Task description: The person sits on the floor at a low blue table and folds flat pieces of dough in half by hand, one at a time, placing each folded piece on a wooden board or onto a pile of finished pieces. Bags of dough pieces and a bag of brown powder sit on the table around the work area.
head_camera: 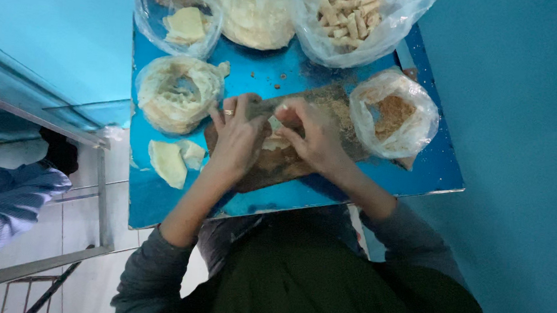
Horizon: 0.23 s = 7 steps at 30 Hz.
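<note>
The pale wrapper (pixel 273 135) is mostly hidden beneath curled fingers; it seems to be pinched by the left hand (pixel 239 136) and right hand (pixel 312 136) over the board (pixel 278 166).

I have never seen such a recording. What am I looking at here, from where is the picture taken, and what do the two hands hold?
There is no machine: a person works with bare hands. The one picture comes from a camera on the person's head, looking down. On the blue table lies a brown board dusted with crumbs. The left hand and right hand together press a pale wrapper on it. Around are a bag of rolls, a bag of crumbs, a stack of wrappers and loose pale pieces.
</note>
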Motion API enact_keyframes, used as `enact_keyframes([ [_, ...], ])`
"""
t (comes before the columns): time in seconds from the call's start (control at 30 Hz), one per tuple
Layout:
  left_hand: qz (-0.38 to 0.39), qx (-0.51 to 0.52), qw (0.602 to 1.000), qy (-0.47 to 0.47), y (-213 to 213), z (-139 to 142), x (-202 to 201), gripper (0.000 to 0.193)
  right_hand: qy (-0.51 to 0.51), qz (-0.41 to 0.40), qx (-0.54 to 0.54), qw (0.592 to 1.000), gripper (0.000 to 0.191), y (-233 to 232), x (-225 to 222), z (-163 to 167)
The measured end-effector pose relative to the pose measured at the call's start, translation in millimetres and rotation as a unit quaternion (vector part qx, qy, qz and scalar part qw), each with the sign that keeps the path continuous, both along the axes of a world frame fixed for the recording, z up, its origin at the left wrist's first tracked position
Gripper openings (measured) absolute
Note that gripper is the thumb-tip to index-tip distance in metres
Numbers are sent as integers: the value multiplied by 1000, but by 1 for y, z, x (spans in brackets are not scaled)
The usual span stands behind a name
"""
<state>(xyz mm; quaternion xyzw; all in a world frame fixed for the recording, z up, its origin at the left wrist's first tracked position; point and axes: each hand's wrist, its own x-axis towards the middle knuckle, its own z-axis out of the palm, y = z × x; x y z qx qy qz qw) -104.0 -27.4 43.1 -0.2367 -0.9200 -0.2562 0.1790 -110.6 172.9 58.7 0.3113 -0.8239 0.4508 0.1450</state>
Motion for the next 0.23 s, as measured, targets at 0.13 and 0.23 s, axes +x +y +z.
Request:
enact_keyframes([
  [0.13, 19, 41, 999, -5, -3, 9, -1, 19, 33, -52, 105, 993, 27, -19, 10, 20],
  [0.23, 43, 94, 995, 9, -4, 27, 10, 23, 18, -66, 141, 988, 22, -22, 14, 60],
])
